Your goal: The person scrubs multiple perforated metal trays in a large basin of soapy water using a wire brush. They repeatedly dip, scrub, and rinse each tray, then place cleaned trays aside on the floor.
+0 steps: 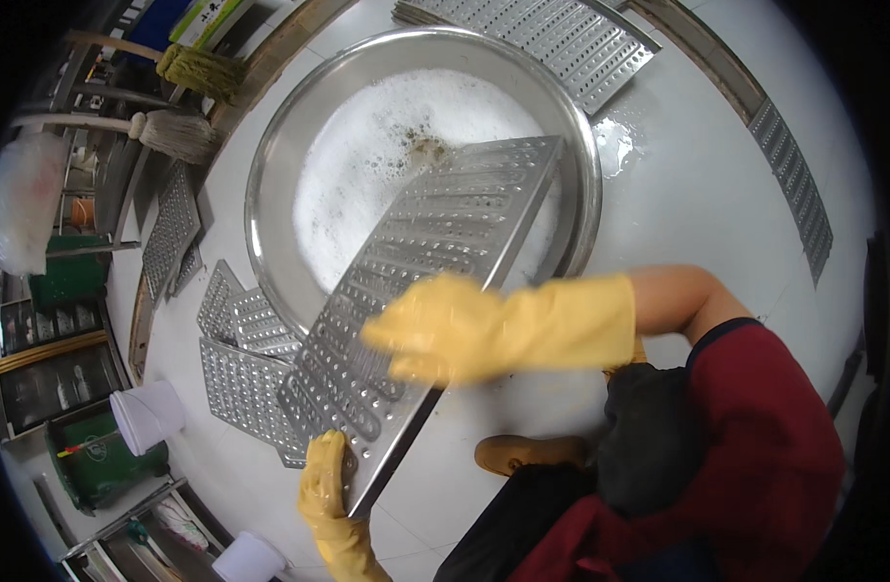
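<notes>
A long perforated metal panel (445, 225) leans at a slant over a large round metal basin (270, 182), its far end among white suds (372, 160) that carry a brownish patch. Both hands wear yellow rubber gloves. My left hand (327, 473) grips the panel's near lower corner. My right hand (437, 331), blurred, lies over the middle of the panel; whether it holds something beneath the fingers is hidden. Water drops cover the panel's face.
More perforated panels (245, 385) lie on the floor left of the basin; others lean behind it (546, 44). One panel (790, 182) lies at the right. Mops (172, 134), white buckets (150, 415) and green bins (103, 465) stand at the left. The floor (627, 145) is wet beside the basin.
</notes>
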Available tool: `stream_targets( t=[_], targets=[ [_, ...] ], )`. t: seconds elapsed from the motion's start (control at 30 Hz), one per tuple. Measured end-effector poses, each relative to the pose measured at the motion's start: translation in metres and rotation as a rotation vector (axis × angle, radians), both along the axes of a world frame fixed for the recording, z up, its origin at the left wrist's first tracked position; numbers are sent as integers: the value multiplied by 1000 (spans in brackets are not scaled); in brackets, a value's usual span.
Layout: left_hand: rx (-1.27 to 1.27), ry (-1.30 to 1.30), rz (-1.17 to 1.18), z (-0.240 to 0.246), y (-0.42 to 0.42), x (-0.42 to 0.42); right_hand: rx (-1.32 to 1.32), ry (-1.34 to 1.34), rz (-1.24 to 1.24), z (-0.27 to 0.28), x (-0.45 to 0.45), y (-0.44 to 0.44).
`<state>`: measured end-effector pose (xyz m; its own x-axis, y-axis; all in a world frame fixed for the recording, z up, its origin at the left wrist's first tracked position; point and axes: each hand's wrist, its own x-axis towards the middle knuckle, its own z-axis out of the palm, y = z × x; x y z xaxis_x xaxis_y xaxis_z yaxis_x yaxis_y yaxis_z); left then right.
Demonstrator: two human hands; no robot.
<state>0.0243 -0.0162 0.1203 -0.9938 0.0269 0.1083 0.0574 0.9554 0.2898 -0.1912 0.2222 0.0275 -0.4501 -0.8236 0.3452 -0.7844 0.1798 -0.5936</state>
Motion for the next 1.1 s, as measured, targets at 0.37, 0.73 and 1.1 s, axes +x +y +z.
stream_targets(
  t=[0.37, 0.73, 1.1],
  targets=[
    [-345, 129, -107, -94, 15, 27, 527, -69, -523, -176, -193, 70],
    [-260, 155, -9, -152, -2, -5, 242, -165, -496, -176, -156, -41],
    [971, 153, 842, -123, -38, -25, -115, 70, 300, -103, 29, -63]
  ],
)
